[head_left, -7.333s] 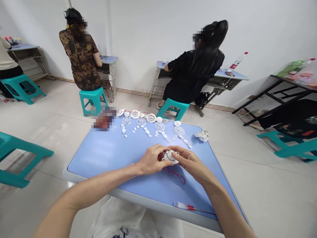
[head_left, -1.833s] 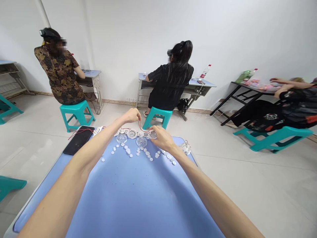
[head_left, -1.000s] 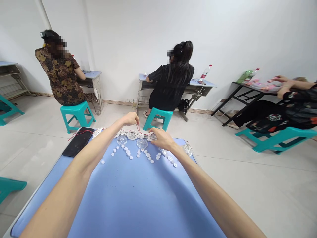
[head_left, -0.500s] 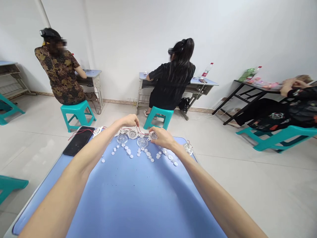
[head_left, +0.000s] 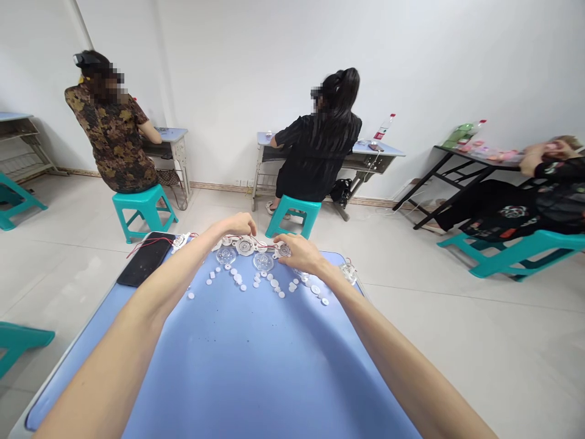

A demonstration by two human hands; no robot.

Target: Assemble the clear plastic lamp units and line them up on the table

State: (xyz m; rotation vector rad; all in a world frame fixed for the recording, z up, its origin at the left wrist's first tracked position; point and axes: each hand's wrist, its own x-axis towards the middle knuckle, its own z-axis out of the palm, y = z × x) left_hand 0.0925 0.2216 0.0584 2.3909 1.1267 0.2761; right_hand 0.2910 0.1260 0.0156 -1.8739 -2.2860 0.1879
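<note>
At the far edge of the blue desk, my left hand is closed with its fingertips pinched on thin red wires. The wires run right toward a white round housing with a ringed centre. My right hand grips this housing between thumb and fingers. Between my hands lies a similar white housing with a small white disc beside it. Closer to me are clear round plastic covers and several loose white gears. The right hand partly hides another clear cover.
A black phone with red wires across it lies at the desk's left. One more clear and white assembly sits at the right edge. Several people sit on teal stools at other desks beyond. Dark specks dot the blue desktop.
My left fingertips have dipped slightly, and the red wires between my hands lie lower and flatter. The right hand stays on its housing. The view has shifted a little.
</note>
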